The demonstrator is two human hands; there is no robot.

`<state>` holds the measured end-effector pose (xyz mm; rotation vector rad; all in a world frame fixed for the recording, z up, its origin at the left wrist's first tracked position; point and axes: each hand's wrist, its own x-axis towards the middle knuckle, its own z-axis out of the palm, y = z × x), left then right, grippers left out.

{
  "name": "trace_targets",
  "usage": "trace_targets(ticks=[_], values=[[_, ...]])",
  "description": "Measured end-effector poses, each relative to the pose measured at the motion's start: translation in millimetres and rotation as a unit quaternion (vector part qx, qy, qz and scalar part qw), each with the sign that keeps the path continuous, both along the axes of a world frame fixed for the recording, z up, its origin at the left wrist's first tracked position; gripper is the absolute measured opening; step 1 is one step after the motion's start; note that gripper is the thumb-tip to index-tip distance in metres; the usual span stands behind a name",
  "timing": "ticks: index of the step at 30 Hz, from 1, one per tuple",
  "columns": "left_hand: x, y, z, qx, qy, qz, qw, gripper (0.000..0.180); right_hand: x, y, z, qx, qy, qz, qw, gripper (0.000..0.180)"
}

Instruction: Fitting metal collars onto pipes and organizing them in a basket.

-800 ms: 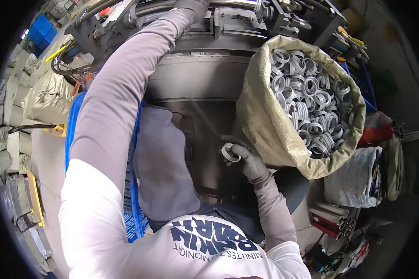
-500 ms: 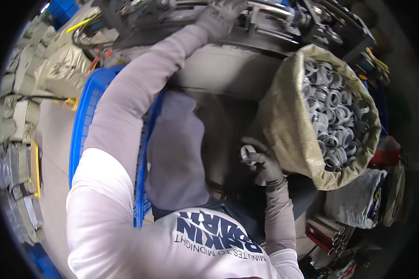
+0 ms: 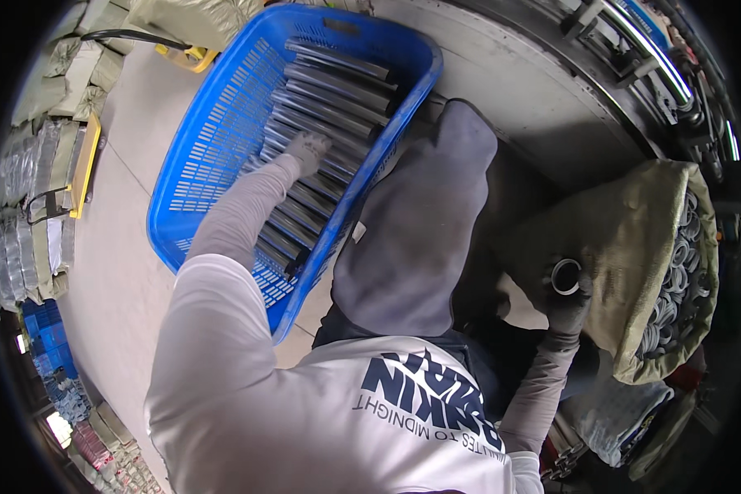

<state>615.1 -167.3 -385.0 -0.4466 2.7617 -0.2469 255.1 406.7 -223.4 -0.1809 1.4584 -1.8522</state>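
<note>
A blue slotted plastic crate [image 3: 222, 156] is seen on the pale floor [image 3: 115, 247], and it serves as the landmark here. Inside the crate, a layer of grey metal tubes [image 3: 329, 99] is laid side by side, lengthwise across its bottom. The left hand [image 3: 307, 150], gloved in grey, is reached into the middle of the crate and rests on the tubes; whether its fingers are closed round a tube cannot be told from this view. To the right of the crate, well apart from it, the right hand [image 3: 568, 300] is held in a dark glove, its fingers closed round a short metal ring [image 3: 565, 277] whose open end faces upward. Just beyond that hand, farther right of the crate, an open woven sack [image 3: 634, 222] is seen, filled with more metal rings [image 3: 675, 288] of the same kind. Between the crate and the sack, a knee in grey cloth [image 3: 420, 230] is seen, touching the crate's right rim.
</note>
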Motion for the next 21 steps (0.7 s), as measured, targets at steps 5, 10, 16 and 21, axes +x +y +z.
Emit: trace_targets(ticks=[5, 10, 16, 21], values=[[-17.4, 45.2, -36.0, -0.044, 0.174, 0.035, 0.983, 0.015, 27.6, -7.1, 19.7, 0.15, 0.315, -0.039, 0.936, 0.042], [16.5, 32.0, -20.8, 0.051, 0.186, 0.124, 0.973, 0.016, 35.8, -62.1, 53.0, -0.055, -0.14, -0.111, 0.982, 0.053], [-81.1, 61.8, 127.8, 0.18, 0.216, 0.301, 0.911, 0.045, 35.0, -52.5, 47.4, -0.188, -0.185, -0.08, 0.961, 0.054], [-153.4, 177.1, 296.2, 0.176, 0.378, -0.039, 0.908, 0.066, 31.2, -54.2, 49.7, -0.186, -0.16, -0.073, 0.967, 0.049]])
